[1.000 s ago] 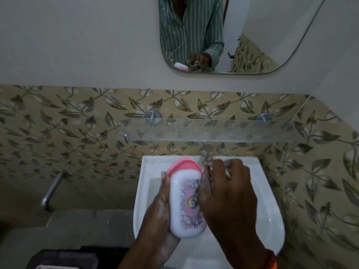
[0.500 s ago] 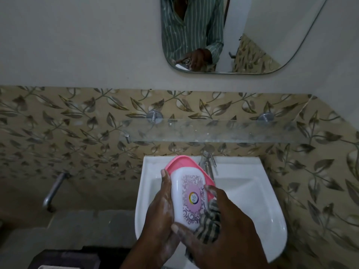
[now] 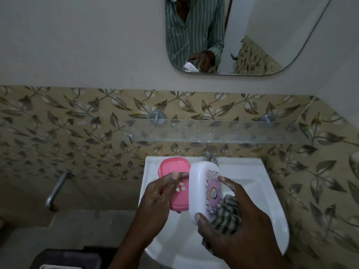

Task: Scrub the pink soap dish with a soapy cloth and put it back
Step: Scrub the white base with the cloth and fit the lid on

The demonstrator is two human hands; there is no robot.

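Over the white basin [image 3: 258, 183] the soap dish is in two parts. My left hand [image 3: 155, 202] holds the pink tray [image 3: 174, 171], its slotted inside facing me. My right hand [image 3: 239, 230] grips the white lid [image 3: 200, 187] with a pink patterned label, thumb on its near end and fingers on its far side. A dark checked cloth [image 3: 227, 214] is bunched in the same palm, behind the lid. Both hands look soapy. The lid stands next to the tray, touching or nearly touching its right edge.
The tap [image 3: 210, 156] stands at the basin's back, just behind the lid. A glass shelf [image 3: 213, 133] runs along the leaf-patterned tiles above. A mirror [image 3: 252, 35] reflects my striped shirt. A metal pipe [image 3: 56, 189] sticks out at the left wall.
The closed dish has come apart: my right hand pulled the white lid off to the right with the cloth, while my left hand keeps the pink tray, now showing its inside.
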